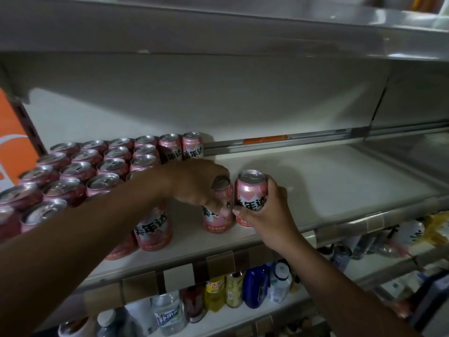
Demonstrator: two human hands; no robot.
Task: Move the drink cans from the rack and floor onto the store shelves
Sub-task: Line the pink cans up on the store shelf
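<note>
The white store shelf in front of me is filled on its left side only: a packed block of pink drink cans runs from the back edge towards the front, and the right half is bare. I judge I am at the setting-down step. Two more pink cans stand side by side near the front edge, just right of the block, one in each of my hands. My left hand comes over the top of the left can, fingers curled down its side. My right hand wraps the right can from the right, thumb across its label. Both look upright with their bases on or just above the shelf; I cannot tell which. Next I should slide them tight against the block, square the row, let go cleanly without tipping either, and fetch more. The surface is smooth and flat, so cans should slide easily. Above hangs the grey underside of the upper shelf; an orange panel stands at the left end; the lower shelf holds bottles of several kinds; label holders line the front edge.
</note>
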